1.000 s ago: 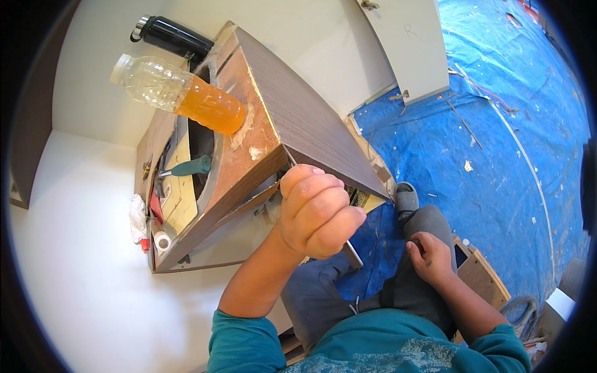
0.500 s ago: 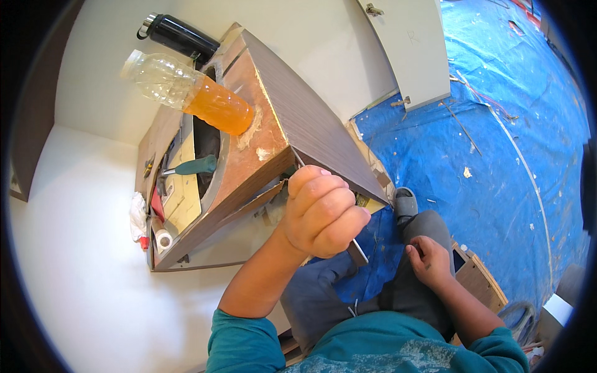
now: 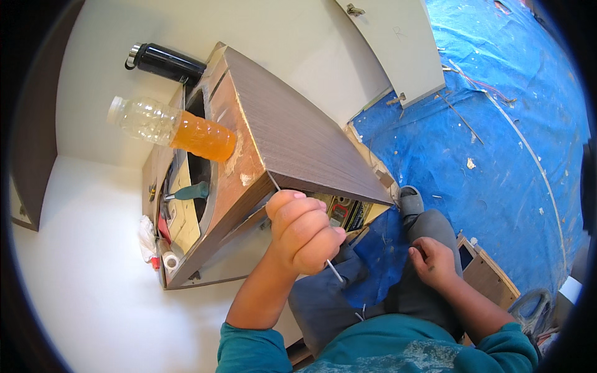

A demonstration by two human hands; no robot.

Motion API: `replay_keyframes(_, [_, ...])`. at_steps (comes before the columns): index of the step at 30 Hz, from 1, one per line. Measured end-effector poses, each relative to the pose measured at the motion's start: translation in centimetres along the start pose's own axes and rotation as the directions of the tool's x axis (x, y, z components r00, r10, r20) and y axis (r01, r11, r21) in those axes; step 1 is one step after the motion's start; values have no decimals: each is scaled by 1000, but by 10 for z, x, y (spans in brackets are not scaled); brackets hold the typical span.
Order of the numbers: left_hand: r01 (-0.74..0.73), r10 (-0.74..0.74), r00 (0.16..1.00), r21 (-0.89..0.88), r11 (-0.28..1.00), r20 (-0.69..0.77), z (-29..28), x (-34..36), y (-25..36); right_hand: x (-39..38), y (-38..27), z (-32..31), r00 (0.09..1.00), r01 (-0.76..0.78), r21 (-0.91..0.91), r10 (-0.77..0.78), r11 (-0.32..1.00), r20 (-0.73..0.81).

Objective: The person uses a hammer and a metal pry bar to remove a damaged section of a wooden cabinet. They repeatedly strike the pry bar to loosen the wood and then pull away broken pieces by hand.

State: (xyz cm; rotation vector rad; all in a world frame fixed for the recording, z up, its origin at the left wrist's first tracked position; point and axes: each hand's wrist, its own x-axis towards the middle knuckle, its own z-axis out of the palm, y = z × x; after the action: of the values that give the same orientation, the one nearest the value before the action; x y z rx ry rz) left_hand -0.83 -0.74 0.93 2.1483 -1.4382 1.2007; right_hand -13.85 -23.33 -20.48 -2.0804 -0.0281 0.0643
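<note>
My left hand (image 3: 303,231) is wrapped in a fist round a thin, flat metal bar (image 3: 334,271). The bar's upper end meets the front corner edge of a wood-grain cabinet (image 3: 298,133), and its lower end sticks out below my fist. Most of its middle is hidden by my fingers. Loosely curled, my right hand (image 3: 432,261) rests on my right thigh, with nothing visible in it. On the cabinet top, near the worked corner, stands a clear plastic bottle (image 3: 202,135) partly filled with orange liquid.
A black flask (image 3: 168,63) stands on the cabinet's far end. Beside the cutout lie a green-handled tool (image 3: 191,191) and a white roll (image 3: 170,261). A pale door panel (image 3: 398,46) leans beyond the cabinet. Blue sheeting (image 3: 497,161) covers the floor. A wooden box (image 3: 491,280) sits by my right leg.
The view has shifted, so the cabinet sits lower and further left. My left fist and the bar have turned; the bar's lower end now shows narrow instead of broad. My right hand stays on my thigh.
</note>
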Motion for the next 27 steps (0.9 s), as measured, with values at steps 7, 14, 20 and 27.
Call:
replay_keyframes(7, [28, -28, 1000, 43, 999, 4, -1, 2, 4, 2, 0, -5, 998, -66, 46, 65, 997, 24])
replay_keyframes(14, [31, -31, 1000, 38, 999, -5, 1, 1, 5, 2, 3, -6, 997, -69, 50, 68, 996, 39])
replay_keyframes(20, [32, -31, 999, -17, 999, 21, -3, 0, 4, 2, 0, -12, 986, -146, 138, 133, 980, 104])
replay_keyframes(27, [-3, 1, 1000, -94, 996, -21, -4, -1, -3, 61, -86, -105, 987, 122, 572, -39, 811, -156])
